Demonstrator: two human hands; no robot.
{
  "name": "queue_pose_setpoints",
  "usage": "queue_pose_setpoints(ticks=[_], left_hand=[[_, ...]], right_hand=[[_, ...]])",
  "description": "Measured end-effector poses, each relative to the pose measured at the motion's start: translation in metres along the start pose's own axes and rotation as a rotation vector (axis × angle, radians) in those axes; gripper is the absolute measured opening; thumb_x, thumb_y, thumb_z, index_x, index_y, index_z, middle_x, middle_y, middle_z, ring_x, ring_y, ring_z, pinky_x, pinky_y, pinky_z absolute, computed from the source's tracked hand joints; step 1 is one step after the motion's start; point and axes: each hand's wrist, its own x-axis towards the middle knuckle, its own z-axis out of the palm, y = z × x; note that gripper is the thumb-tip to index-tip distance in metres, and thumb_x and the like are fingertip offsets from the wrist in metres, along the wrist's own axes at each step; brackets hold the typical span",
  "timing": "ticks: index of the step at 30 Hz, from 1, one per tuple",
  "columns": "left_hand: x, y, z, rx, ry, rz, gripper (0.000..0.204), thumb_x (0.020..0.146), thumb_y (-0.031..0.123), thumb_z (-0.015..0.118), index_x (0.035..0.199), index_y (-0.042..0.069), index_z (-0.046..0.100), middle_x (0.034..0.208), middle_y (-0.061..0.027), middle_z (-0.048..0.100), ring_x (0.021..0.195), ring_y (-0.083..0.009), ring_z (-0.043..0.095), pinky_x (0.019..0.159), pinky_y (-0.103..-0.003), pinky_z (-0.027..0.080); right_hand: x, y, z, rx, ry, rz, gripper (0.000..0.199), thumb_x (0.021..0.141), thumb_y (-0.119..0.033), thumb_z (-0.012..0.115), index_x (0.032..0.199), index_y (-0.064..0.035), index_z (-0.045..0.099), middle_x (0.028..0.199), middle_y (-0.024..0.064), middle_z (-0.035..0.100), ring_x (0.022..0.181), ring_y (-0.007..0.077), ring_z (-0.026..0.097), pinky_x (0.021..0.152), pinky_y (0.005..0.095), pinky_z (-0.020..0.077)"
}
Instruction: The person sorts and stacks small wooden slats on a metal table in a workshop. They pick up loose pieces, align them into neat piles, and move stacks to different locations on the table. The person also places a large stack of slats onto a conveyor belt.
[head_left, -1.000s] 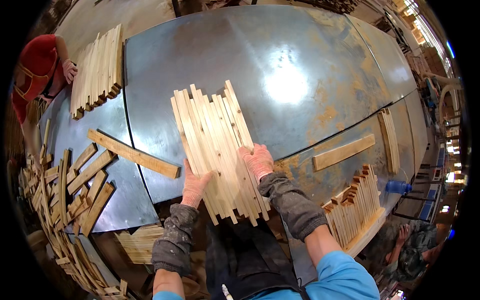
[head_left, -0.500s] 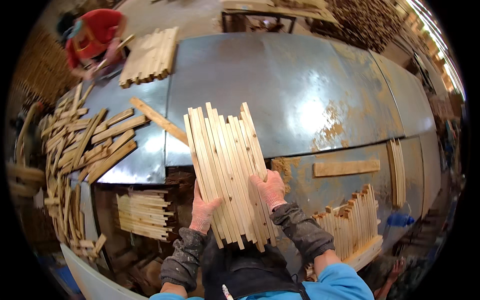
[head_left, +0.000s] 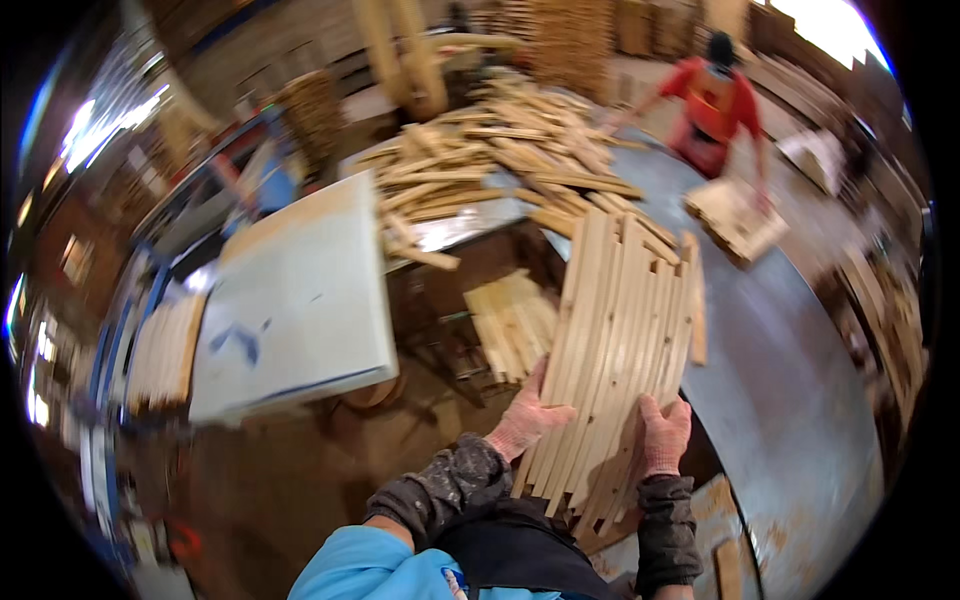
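Note:
A bundle of pale wooden slats (head_left: 610, 340), lying side by side with uneven ends, is held up in front of me between both hands. My left hand (head_left: 533, 412), in a pinkish work glove, grips the bundle's left edge near its lower end. On the right edge, my right hand (head_left: 665, 434) clamps it, gloved alike, thumb on top. The fingers under the bundle are hidden. Beyond its left side, lower down, sits another stack of slats (head_left: 512, 322). Behind its far end lies a heap of loose wood pieces (head_left: 540, 150).
To the left stands a pale board table (head_left: 300, 300), with a slat stack (head_left: 165, 350) past it. A metal-topped table (head_left: 790, 370) extends on the right. At its far side a person in red (head_left: 710, 115) touches another slat bundle (head_left: 738, 220).
My view has swung left, bringing the pale board table into sight. Both hands still hold the slat bundle, which has turned along with me away from the metal table.

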Motion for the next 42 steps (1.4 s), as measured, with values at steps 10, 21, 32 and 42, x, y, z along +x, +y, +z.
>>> queue_pose_setpoints(ticks=[10,21,32,42], left_hand=[[-0.183,0.104,-0.240,-0.038,0.437,0.067,0.104,0.091,-0.002,0.082,0.174,0.013,0.022,0.161,-0.0078,0.048,0.144,-0.0215,0.052,0.121,-0.040,0.045],[-0.323,0.209,-0.526,0.121,0.590,0.007,0.080,0.098,0.014,0.076,0.166,0.002,0.036,0.154,-0.0167,0.059,0.142,-0.0271,0.056,0.122,-0.041,0.044],[-0.287,0.279,-0.738,0.792,0.753,-0.314,0.082,0.100,0.056,0.071,0.157,0.000,0.052,0.150,-0.0259,0.064,0.140,-0.0375,0.060,0.121,-0.044,0.043],[-0.259,0.317,-0.862,0.802,0.797,-0.392,0.063,0.104,0.051,0.065,0.138,-0.002,0.069,0.125,-0.0225,0.076,0.117,-0.0339,0.071,0.107,-0.042,0.053]], right_hand=[[-0.126,-0.185,0.212,-0.235,-0.552,-0.272,0.071,0.081,-0.056,0.090,0.112,0.0059,0.073,0.117,0.0235,0.072,0.109,0.0394,0.071,0.095,0.0469,0.0563],[-0.310,-0.343,0.467,-0.332,-0.807,-0.458,0.076,0.080,-0.060,0.088,0.105,0.0110,0.076,0.098,0.0323,0.077,0.097,0.0458,0.077,0.089,0.0522,0.0598],[-0.358,-0.440,0.639,-0.211,-0.672,-0.455,0.078,0.080,-0.061,0.085,0.120,0.0052,0.073,0.126,0.0296,0.069,0.118,0.0455,0.067,0.103,0.0527,0.0530],[-0.349,-0.518,0.729,-0.264,-0.754,-0.355,0.085,0.083,-0.058,0.088,0.137,0.0028,0.066,0.134,0.0228,0.065,0.124,0.0407,0.066,0.107,0.0500,0.0542]])
